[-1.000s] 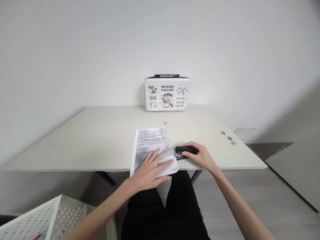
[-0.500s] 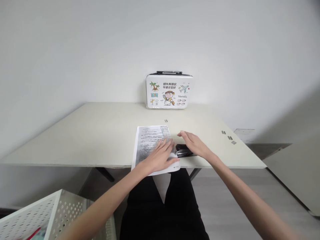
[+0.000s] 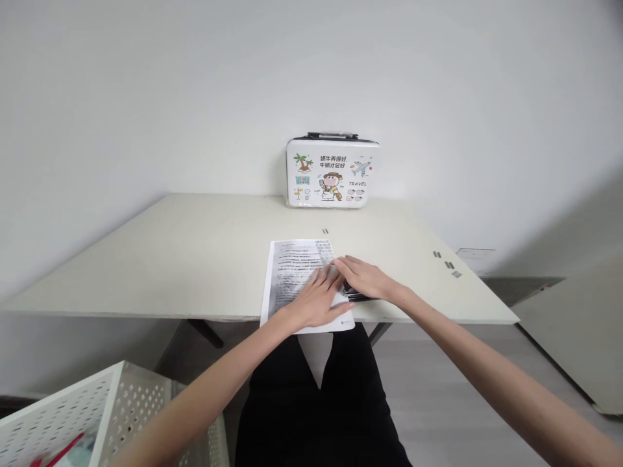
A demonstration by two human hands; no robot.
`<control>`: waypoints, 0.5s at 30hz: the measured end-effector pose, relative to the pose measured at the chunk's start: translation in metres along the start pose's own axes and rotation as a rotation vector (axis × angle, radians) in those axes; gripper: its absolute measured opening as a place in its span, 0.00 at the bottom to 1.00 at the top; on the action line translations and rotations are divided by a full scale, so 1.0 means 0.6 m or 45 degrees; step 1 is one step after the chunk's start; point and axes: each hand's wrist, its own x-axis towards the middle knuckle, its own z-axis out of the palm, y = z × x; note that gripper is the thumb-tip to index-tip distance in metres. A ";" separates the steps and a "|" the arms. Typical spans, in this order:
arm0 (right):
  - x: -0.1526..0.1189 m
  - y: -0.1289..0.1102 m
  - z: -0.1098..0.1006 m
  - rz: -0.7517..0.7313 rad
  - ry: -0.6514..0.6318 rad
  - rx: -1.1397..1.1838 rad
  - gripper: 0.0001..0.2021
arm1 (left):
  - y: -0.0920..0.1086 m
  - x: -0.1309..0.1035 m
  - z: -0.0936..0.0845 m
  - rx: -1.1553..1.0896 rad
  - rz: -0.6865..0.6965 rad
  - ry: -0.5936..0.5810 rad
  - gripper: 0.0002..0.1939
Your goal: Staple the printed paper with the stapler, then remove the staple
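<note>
Printed sheets of paper (image 3: pixel 292 266) lie at the table's front edge, their lower end reaching over it. My left hand (image 3: pixel 318 299) rests flat on the lower right part of the paper, fingers spread. My right hand (image 3: pixel 364 275) lies on top of a black stapler (image 3: pixel 359 297) at the paper's right edge, its fingertips close to those of my left hand. The stapler is mostly covered by my right hand, and its front end meets the paper's edge.
A white case (image 3: pixel 333 175) with cartoon prints stands against the wall at the back of the table (image 3: pixel 195 259). Small strips of staples (image 3: pixel 449 265) lie at the right, another pair (image 3: pixel 325 231) behind the paper. A white perforated basket (image 3: pixel 141 402) is at the lower left.
My right hand has moved left and now covers the stapler's front part. My left hand has stayed on the paper. The view has shifted slightly.
</note>
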 end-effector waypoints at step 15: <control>0.000 -0.026 -0.007 0.058 -0.234 -0.293 0.25 | 0.003 0.002 0.000 0.007 -0.034 -0.063 0.44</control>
